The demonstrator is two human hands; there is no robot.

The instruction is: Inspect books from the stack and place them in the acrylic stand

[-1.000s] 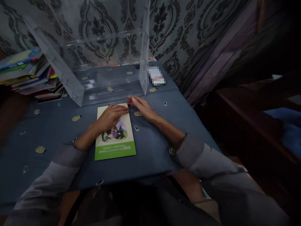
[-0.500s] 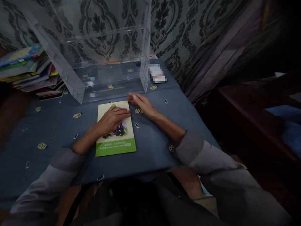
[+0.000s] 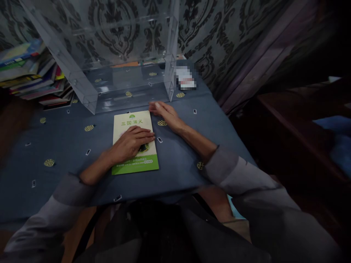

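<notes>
A cream and green book (image 3: 134,166) lies closed on the dark blue tablecloth, its title printed in green characters near the top. Across the middle of its cover rests my left hand (image 3: 134,140), palm down with the fingers stretched toward the right edge. My right hand (image 3: 166,115) is by the book's upper right corner, its side on the cloth and its fingers extended; whether it touches the corner is hard to tell. Just beyond the book stands a clear acrylic shelf (image 3: 94,104), with no books visible inside it.
At the far left, books are piled in an uneven stack (image 3: 30,73). A blurred-out white item (image 3: 186,78) lies right of the shelf. The patterned curtain (image 3: 113,25) hangs behind, and the tablecloth's (image 3: 181,175) front edge is close to my body.
My left hand has slid a little down the cover, so the title now shows. The right hand stays by the corner. The whole view has shifted slightly.
</notes>
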